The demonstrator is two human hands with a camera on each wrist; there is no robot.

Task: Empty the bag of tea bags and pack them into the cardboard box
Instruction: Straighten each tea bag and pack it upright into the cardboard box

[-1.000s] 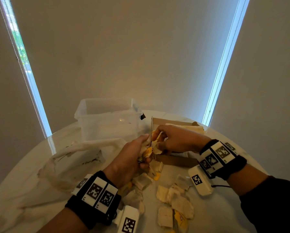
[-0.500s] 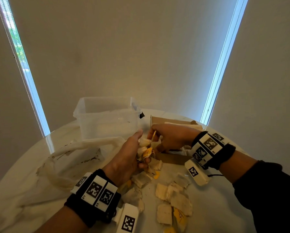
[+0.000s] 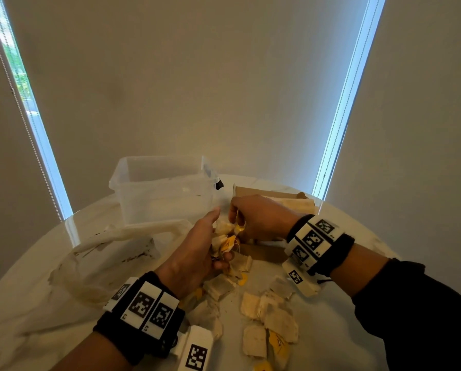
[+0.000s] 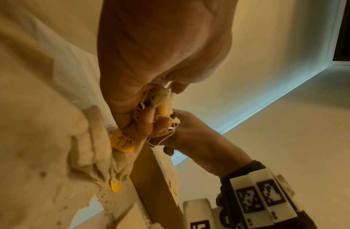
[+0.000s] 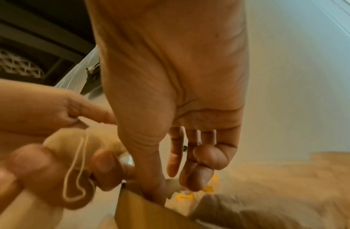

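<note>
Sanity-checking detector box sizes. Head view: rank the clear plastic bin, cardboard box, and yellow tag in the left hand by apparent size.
1. clear plastic bin, largest.
2. cardboard box, smaller as seen, though the right hand covers much of it, so unsure.
3. yellow tag in the left hand, clearly smallest.

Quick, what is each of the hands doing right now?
Left hand: grips a tangled bunch of tea bags.
Right hand: pinches one tea bag's string over the cardboard box.

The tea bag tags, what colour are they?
Yellow with dark print, clearest on the tag in the left wrist view.
</note>
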